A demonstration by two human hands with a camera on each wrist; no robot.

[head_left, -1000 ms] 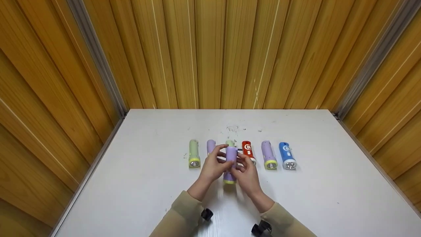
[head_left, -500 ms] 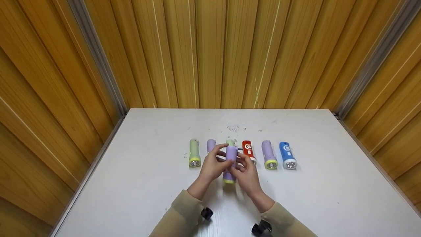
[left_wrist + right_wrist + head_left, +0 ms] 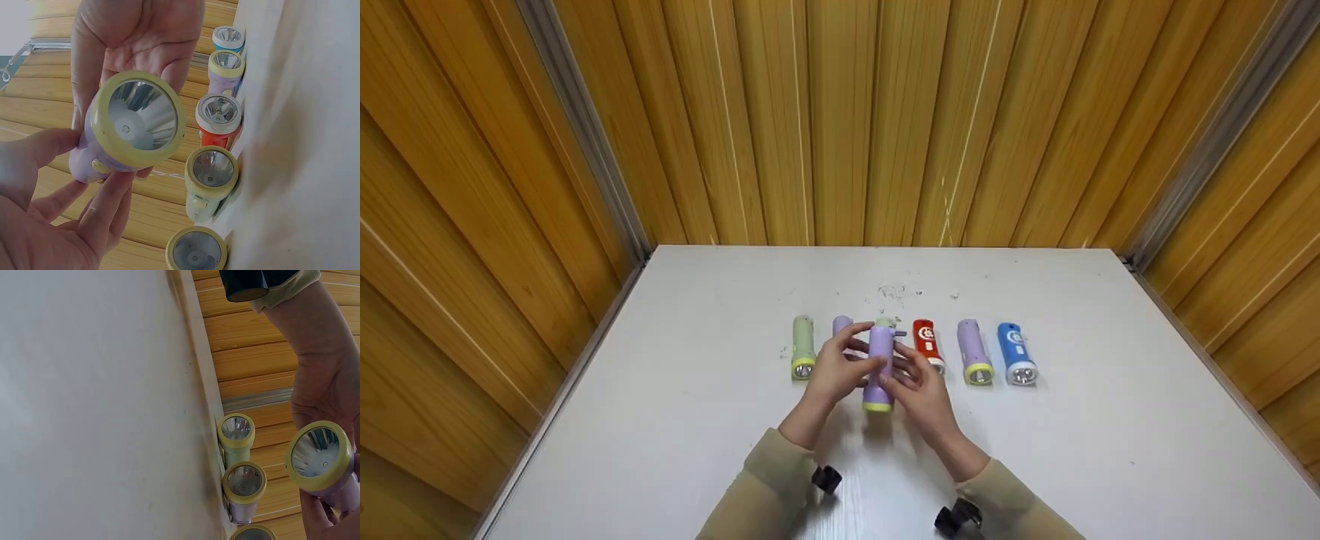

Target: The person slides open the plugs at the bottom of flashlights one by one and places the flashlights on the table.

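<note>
- Left hand (image 3: pixel 834 369) pinches a yellow-rimmed purple flashlight (image 3: pixel 880 342) above the worktop (image 3: pixel 660 435).
- Right hand (image 3: pixel 924 391) grips it too.
- To its right lie a red flashlight (image 3: pixel 927 341) and a blue flashlight (image 3: pixel 1016 351).

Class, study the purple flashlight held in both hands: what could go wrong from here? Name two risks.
1. The held purple flashlight is off the table, so it might drop if the left hand and right hand loosen.
2. The small grey piece that seems to jut from its upper side could snag or bend if it bumps the red flashlight nearby.
</note>
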